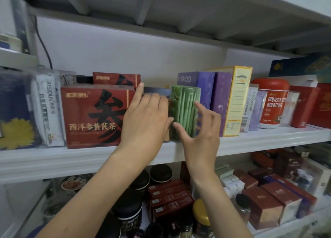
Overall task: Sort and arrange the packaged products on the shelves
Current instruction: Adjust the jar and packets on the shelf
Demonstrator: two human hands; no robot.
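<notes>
On the middle shelf (250, 139) a clear pack of green stick sachets (185, 108) stands upright between a large red tea box (93, 115) and purple boxes (206, 90). My left hand (145, 117) covers a dark brown pack (169, 106) wedged between the red box and the green pack. Its index finger points up along the red box's corner, and the other fingers curl over the brown pack's top. My right hand (200, 132) hovers at the green pack's front with spread fingers, the thumb touching low on its left.
A yellow-edged box (236, 101), a red-lidded jar (270, 103) and more red boxes fill the shelf's right. White sachet packs (48, 108) and a blue-yellow pack stand left. Below, black jars (139, 182) and red cartons (268, 202) crowd the lower shelf.
</notes>
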